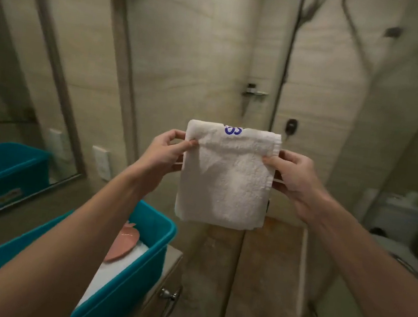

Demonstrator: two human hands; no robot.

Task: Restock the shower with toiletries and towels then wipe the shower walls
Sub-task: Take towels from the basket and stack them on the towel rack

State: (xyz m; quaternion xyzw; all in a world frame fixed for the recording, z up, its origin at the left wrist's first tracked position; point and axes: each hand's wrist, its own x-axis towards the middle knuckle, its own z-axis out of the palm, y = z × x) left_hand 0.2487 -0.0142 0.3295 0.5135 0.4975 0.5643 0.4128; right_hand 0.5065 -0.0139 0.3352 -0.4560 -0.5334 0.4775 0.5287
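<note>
The tiled shower wall [189, 50] fills the view behind the white towel [226, 181], and the stone shower floor [269, 258] lies below the towel's bottom edge. Well to the left of the towel hangs a framed mirror [16, 68], which reflects a teal tub. The real teal bin [118, 287] sits down and to the left of the towel, under the left forearm, on a counter top. To the right of the towel and behind glass stands a white toilet [390, 215], blurred. The towel itself is folded into an upright rectangle and is held up in the air at mid-frame, in front of the shower opening, touching nothing but the hands. The left hand [161, 152] pinches the towel's upper left edge between thumb and curled fingers; the right hand [295, 177] grips its upper right edge the same way. A pink item [124, 242] lies inside the bin on something white, lower left of the towel. Above the towel a small metal shelf [255, 93] is fixed to the wall, and a dark shower control [291, 126] sits just above the towel's top right corner. Blue lettering [232, 130] marks the towel's top fold
</note>
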